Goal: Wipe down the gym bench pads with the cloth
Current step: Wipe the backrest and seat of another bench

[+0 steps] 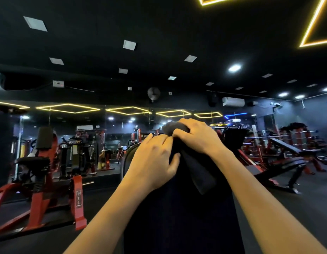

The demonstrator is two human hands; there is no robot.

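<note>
Both our arms stretched fwd. L hand [155, 162] curled, thumb pinching cloth [197, 173]; R hand [197, 137] knuckles-up, fingers gripping bunched cloth top, over bench pad [177, 220].

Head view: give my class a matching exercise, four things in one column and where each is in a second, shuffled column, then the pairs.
Things:
1. cloth
2. red machine
3. incline bench
4. fan

Places:
a. high on the far wall, centre
b. gripped by the left hand and right hand
c. on the floor at the left
d. on the floor at the right

Pairs: 1-b, 2-c, 3-d, 4-a
</note>
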